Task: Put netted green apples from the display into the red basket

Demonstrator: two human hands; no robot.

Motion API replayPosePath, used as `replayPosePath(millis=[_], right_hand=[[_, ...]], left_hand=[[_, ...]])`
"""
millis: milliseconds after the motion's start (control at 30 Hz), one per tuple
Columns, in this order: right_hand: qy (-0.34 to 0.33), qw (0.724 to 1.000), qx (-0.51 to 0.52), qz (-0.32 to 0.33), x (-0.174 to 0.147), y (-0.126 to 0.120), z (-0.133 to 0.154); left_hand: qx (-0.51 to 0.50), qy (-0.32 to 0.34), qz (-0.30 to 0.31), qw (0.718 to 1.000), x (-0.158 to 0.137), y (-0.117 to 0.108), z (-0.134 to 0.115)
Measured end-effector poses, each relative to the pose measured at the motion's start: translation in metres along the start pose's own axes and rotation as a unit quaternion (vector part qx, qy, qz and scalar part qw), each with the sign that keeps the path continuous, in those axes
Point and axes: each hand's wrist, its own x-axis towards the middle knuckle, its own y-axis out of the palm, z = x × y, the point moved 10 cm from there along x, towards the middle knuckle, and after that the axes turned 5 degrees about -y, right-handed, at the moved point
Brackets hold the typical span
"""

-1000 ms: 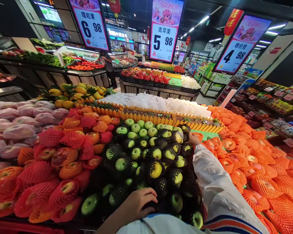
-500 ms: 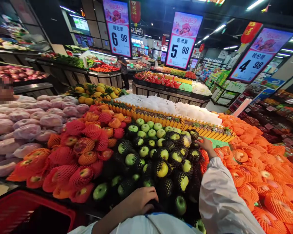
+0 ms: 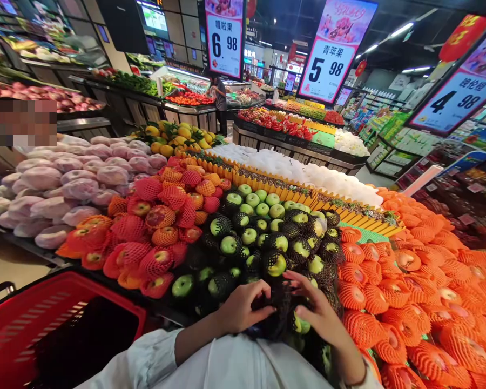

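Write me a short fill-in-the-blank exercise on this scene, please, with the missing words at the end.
1. The left hand and right hand are over apples that are mostly coloured ____.
2. The shopping basket at the picture's lower left is coloured ____.
3. The middle large price sign reads ____.
Missing words: green; red; 5.98.

Green apples (image 3: 249,236) wear black netting (image 3: 331,253); the basket (image 3: 119,296) is red, the fencing (image 3: 348,215) yellow.

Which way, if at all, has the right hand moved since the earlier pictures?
Yes: the right hand has drawn back from the yellow edging to beside the left hand.
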Motion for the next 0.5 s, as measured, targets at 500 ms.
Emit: replayPosePath(millis=[500], right_hand=[[0.037,0.982,0.085,-0.166,-0.010,0.015,-0.020]], left_hand=[[-0.129,-0.002,-0.117,0.985,-0.013,-0.029,0.007]])
